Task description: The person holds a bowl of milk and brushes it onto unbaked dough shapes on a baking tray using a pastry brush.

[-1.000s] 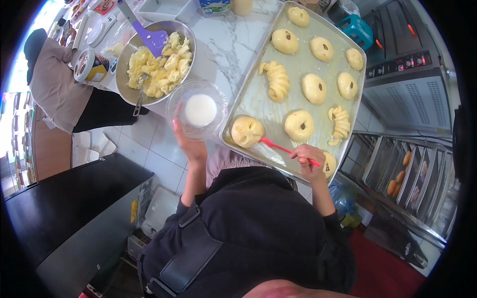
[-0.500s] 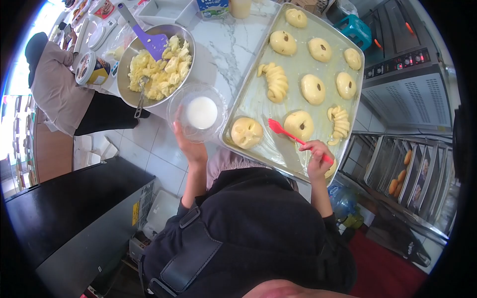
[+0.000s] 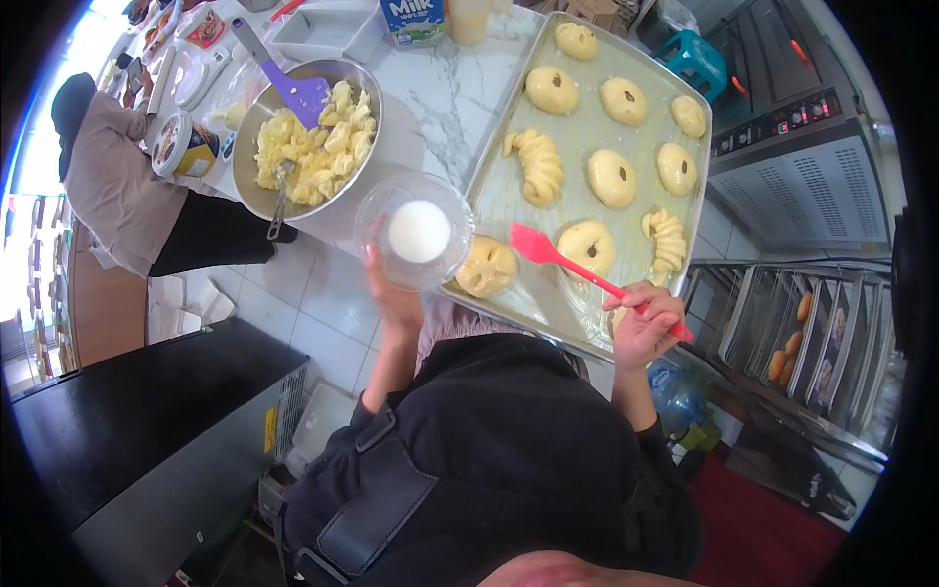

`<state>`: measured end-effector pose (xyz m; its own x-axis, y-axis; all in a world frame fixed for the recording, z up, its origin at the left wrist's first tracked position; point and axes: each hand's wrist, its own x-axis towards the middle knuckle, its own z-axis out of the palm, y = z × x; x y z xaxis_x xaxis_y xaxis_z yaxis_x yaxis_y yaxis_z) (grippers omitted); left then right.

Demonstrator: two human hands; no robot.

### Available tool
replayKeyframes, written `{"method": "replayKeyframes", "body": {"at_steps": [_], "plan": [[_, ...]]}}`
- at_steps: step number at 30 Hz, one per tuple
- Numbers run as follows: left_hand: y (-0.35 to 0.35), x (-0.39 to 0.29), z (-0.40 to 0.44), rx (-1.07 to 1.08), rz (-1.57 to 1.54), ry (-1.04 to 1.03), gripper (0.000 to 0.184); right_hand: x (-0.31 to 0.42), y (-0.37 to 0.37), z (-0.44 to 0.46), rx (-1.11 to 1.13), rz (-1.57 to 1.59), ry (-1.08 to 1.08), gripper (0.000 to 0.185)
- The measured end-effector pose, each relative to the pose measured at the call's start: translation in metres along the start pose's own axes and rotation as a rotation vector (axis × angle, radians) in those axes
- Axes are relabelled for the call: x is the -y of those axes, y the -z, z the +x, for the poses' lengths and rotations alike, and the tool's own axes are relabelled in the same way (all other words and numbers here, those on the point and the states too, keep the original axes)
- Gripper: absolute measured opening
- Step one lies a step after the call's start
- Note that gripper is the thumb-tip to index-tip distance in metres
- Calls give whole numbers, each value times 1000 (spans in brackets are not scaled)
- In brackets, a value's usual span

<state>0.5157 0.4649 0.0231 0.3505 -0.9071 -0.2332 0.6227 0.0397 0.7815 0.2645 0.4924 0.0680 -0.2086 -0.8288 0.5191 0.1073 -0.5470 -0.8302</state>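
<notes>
My left hand (image 3: pixel 396 301) is closed on a clear plastic bowl (image 3: pixel 455 256) with white liquid (image 3: pixel 420 232) in it, held over the tray's left front corner. In my right hand (image 3: pixel 646 323) is a red pastry brush (image 3: pixel 587 269), its head pointing left above the tray. Beneath both lies a metal baking tray (image 3: pixel 509 311) of glossy dough pieces. A scored round bun (image 3: pixel 486 267) sits beside the bowl. Near the brush is a round bun (image 3: pixel 587 247) with a dark centre. Ridged crescent-shaped rolls (image 3: pixel 536 168) lie among the round ones. My right hand partly covers one bun at the front.
A steel bowl (image 3: pixel 241 186) of yellow chunks holds a purple spatula (image 3: pixel 305 98) and a spoon. Behind it stand a milk carton (image 3: pixel 415 22) and a white container (image 3: pixel 328 34). An oven (image 3: pixel 802 186) and tray rack (image 3: pixel 782 342) are at right. A person (image 3: pixel 117 176) works at left.
My left hand has brought the bowl rightward, nearer the scored bun. The brush has lifted and come closer to me, its handle now reaching further right in my right hand.
</notes>
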Motion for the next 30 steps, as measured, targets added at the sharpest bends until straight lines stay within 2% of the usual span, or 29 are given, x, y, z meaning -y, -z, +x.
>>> {"method": "replayKeyframes", "body": {"at_steps": [5,9,13,17,21,25,29,30], "plan": [[-7,12,-8,69,88,22,53,-1,-47,14,144,-113,-93,32],[-4,16,-8,109,215,36,53,-7,-57,21,253,-243,-170,31],[-4,15,-6,106,159,38,54,-3,-49,30,-89,19,-234,32],[-2,11,0,41,76,33,52,-14,-16,29,-315,104,-320,31],[3,1,8,19,95,-5,51,-52,10,-16,-424,74,-492,33],[3,-5,14,-37,108,-33,52,-61,20,-43,-505,-114,-656,33],[1,-11,15,-47,102,-30,51,-50,28,-40,-450,-236,-463,34],[-1,-10,15,-46,100,-31,51,-48,25,-42,-307,-285,-353,34]]}}
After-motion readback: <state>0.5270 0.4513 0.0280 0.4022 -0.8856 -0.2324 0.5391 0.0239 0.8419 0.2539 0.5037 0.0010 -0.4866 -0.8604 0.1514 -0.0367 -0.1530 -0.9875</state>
